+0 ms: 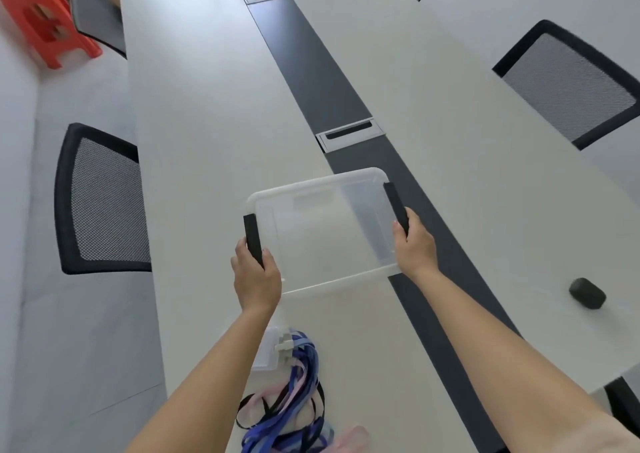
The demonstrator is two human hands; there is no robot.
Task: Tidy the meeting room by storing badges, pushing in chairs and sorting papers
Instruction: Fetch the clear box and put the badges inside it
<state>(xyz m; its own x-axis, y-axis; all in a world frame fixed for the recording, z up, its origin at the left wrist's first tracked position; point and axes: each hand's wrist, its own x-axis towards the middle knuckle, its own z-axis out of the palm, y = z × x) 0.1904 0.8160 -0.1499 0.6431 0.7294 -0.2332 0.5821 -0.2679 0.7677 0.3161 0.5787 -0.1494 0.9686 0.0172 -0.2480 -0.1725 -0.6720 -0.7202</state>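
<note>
**You are holding the clear storage box by both black side latches.**
Your left hand is gripping the left latch, fingers curled round it; your right hand is gripping the right latch likewise. The box is overlapping the dark centre strip of the table. The badge lanyards are lying piled toward the near edge, beside your left forearm.

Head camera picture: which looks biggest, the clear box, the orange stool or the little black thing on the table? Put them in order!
1. clear box
2. orange stool, though it stands farther away, so it may really be bigger
3. little black thing, clearly the smallest
</note>
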